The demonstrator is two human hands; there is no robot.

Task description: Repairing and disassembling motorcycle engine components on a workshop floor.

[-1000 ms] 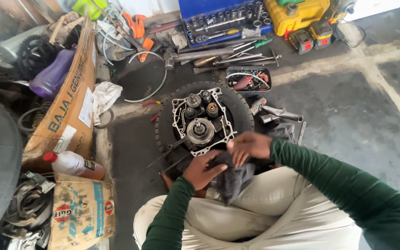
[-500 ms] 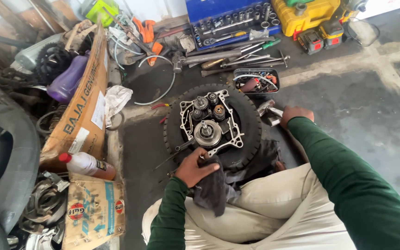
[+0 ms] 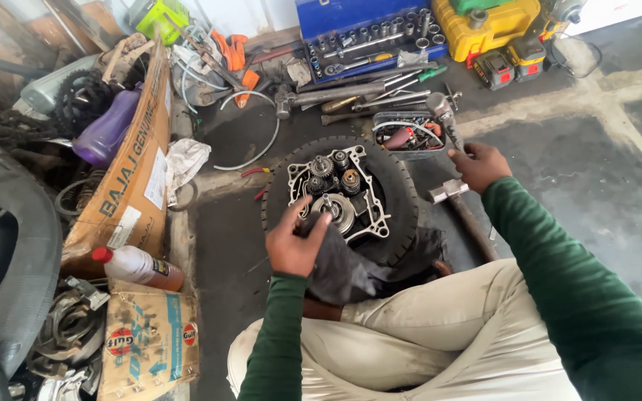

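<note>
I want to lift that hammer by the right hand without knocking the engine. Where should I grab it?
Grip the hammer on its bare wooden shaft below the head, coming from the right; the tyre and engine case crowd its left.

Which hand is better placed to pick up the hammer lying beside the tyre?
The right hand. It is already at the hammer, fingers by its head, right of the tyre. The left hand is across the engine case, holding a dark rag.
</note>
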